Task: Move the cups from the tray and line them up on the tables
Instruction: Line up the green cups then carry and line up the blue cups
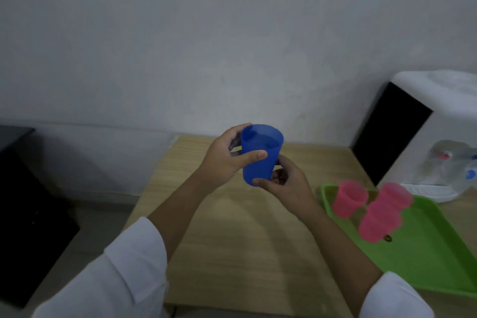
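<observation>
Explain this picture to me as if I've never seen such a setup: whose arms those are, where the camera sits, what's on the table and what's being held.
There is no machine here. A person wears the one camera on the head, so you look forward and down at their own arms in white sleeves. The left hand and right hand together hold an upright blue cup above a wooden table. On the table to the right lies a green tray with blurred pink cups on it. Beyond the tray stands a white water dispenser.
</observation>
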A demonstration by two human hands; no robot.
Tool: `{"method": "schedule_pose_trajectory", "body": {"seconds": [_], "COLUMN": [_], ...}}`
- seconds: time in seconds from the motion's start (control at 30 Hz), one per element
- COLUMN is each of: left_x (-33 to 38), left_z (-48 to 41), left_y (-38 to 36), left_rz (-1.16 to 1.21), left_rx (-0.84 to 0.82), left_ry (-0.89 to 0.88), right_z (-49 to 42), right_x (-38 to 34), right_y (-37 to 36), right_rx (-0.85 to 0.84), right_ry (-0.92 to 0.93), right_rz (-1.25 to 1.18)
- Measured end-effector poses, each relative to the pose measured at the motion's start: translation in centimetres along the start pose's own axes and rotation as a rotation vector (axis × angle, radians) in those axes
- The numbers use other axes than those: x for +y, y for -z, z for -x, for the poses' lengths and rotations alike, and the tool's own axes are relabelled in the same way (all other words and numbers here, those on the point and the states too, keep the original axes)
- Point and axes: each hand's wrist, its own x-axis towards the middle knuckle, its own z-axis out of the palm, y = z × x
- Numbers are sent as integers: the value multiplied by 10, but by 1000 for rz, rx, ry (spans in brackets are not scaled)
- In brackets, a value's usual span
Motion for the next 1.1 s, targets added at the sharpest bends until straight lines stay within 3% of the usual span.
{"method": "schedule_pose_trajectory", "body": {"seconds": [0.67, 1.1], "left_x": [-26, -33], "left_z": [83, 108], "left_y": [343, 584], "left_rz": [-122, -185], "left_rx": [306, 402], "left_ry": [5, 69], "right_z": [-69, -146], "right_x": [-82, -139], "right_y": [-343, -587], "right_rx": [-316, -457], "right_ry": [87, 63], "right_rz": [-50, -101]}}
